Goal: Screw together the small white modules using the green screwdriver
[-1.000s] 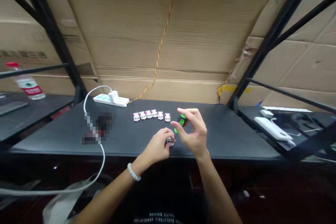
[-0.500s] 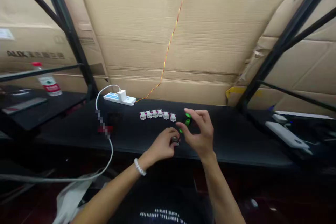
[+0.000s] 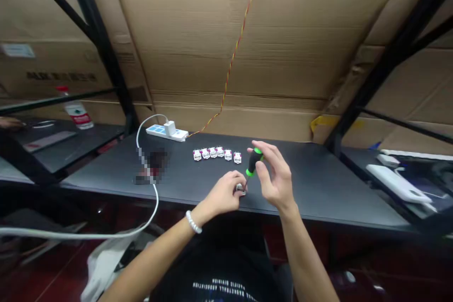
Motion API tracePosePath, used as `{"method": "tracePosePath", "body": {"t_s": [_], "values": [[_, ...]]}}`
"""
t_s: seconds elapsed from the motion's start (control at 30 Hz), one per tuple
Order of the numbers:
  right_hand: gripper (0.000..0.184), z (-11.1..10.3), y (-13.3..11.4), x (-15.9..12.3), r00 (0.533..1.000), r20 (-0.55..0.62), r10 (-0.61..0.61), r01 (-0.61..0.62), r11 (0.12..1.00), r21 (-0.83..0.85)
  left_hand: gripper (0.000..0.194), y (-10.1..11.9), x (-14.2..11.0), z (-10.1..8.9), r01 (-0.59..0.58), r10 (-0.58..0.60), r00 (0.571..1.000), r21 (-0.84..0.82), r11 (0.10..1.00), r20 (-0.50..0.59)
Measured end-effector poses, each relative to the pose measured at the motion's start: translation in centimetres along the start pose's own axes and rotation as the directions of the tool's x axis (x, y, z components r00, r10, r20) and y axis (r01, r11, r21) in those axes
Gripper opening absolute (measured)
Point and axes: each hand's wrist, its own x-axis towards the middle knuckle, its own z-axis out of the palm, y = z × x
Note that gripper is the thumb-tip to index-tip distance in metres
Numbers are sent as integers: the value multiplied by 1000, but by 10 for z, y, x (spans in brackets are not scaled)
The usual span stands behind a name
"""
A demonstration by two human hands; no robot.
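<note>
My left hand (image 3: 226,192), with a white bead bracelet (image 3: 193,222) at its wrist, pinches a small white part (image 3: 240,189) against the table's front area. My right hand (image 3: 276,177) has thumb and fingers around the black and green handle of a screwdriver (image 3: 254,161). The tool is tilted, its thin shaft running down to the white part at my left fingertips. Whether the tip sits in a screw is too small to tell. Beyond the hands, several similar small white parts with magenta edges (image 3: 213,152) lie in a row.
A white power strip (image 3: 167,133) with a plugged-in charger stands at the back left, its white cable (image 3: 155,207) hanging over the front edge. Cardboard (image 3: 219,47) walls the back. Black metal posts (image 3: 109,56) flank the black table (image 3: 318,184). A water bottle (image 3: 79,114) stands left.
The screwdriver has become more upright, and my right fingers have closed in around its handle. My left hand stays at the white part. The whole view has shifted slightly and looks brighter on the table.
</note>
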Motion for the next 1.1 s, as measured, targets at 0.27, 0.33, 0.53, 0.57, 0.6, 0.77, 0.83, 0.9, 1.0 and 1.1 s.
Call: {"method": "tracePosePath", "body": {"t_s": [0.27,0.33,0.53,0.57,0.6,0.77,0.83,0.9,1.0,1.1], "values": [[33,-3,-2,1,988,-131,-82,56,980,-193,23,0,0,-1,20,-20,1000,-3,1000,-3],[36,-6,-1,0,993,-86,-76,61,985,-163,21,-1,1,-6,16,-16,999,-7,1000,27],[34,-6,4,-4,998,17,60,-62,992,108,23,-9,5,-27,-24,55,978,-149,989,201],[31,-4,4,-3,999,-33,39,-37,998,59,23,-11,5,-28,-24,56,979,-162,986,195],[29,-3,3,-2,996,-88,8,-8,1000,-8,23,-12,5,-28,-22,52,981,-164,986,186],[34,-2,0,-1,992,-102,-73,61,991,-117,23,-14,5,-24,-16,40,986,-151,988,159],[42,-2,-1,-3,999,23,-35,34,999,17,21,-15,6,-23,-19,45,986,-164,986,160],[42,-1,-2,-4,996,85,8,-17,995,103,20,-15,6,-23,-24,52,986,-173,985,158],[28,2,-5,-2,998,-68,18,-20,999,-33,21,-16,6,-23,-31,57,987,-169,985,152],[25,1,-6,1,974,-214,-80,29,972,-231,21,-17,6,-22,-21,47,986,-163,986,160]]}}
